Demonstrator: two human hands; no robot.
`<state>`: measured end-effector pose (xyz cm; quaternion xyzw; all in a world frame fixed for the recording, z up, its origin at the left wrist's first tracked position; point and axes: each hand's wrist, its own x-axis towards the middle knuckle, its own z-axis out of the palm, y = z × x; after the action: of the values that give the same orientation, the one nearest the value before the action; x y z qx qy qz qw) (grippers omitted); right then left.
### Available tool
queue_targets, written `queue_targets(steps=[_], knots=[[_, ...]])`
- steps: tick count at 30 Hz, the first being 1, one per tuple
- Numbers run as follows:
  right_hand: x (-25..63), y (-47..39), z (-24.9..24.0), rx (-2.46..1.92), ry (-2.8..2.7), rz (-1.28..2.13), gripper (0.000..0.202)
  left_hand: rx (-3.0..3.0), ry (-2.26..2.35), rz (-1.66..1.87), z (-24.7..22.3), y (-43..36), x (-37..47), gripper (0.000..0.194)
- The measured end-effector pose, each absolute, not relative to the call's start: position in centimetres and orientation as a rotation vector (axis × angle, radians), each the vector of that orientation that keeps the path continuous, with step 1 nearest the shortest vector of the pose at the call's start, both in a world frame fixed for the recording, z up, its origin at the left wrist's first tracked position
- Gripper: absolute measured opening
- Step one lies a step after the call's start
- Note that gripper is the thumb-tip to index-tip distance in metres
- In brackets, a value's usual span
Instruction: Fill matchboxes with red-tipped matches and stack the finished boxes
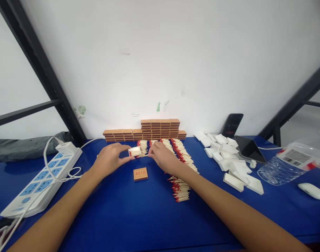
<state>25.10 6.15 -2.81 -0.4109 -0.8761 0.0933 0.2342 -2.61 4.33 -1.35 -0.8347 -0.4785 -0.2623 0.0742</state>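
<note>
My left hand [109, 158] grips a small white matchbox tray [135, 151] between thumb and fingers. A few red-tipped matches lie inside the tray. Just to its right, my right hand [163, 156] has its fingers pinched together above the matches; whatever they hold is too small to make out. Long rows of red-tipped matches [185, 156] run from the back towards me, partly covered by my right hand and forearm. An orange-brown matchbox cover [140, 174] with red characters lies on the blue table [118, 217], nearer to me than the tray.
Brown matchboxes [160, 129] are stacked along the wall. At the right lie a pile of white trays [229, 157], a phone [232, 125] leaning on the wall, a dark tablet-like device [250, 148], a clear plastic bottle [283, 166] and a white case [312, 191]. A power strip [41, 183] with cables occupies the left.
</note>
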Motion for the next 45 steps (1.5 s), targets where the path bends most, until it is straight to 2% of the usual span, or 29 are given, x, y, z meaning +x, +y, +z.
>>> queue_targets(steps=[12, 20, 25, 32, 45], knots=[[24.2, 4.2, -2.4, -0.971, -2.423, -0.031, 0.013, -2.671, -1.206, -0.924, -1.8, 2.7, -0.3, 0.043], [24.7, 4.3, -2.5, -0.876, -2.369, 0.006, 0.010, -2.656, -1.176, -0.972, -1.8, 2.8, -0.3, 0.044], [25.2, 5.8, -3.1, -0.939, -2.214, 0.081, 0.013, -2.564, -1.312, -0.939, -1.9, 3.4, -1.1, 0.046], [25.4, 7.3, -4.2, -1.058, -2.407, 0.053, 0.006, -2.485, -1.478, -0.870, -1.7, 4.2, -2.2, 0.038], [24.9, 7.7, -4.7, -1.062, -2.466, 0.075, 0.006, -2.463, -1.430, -0.864, -1.7, 4.5, -2.7, 0.042]])
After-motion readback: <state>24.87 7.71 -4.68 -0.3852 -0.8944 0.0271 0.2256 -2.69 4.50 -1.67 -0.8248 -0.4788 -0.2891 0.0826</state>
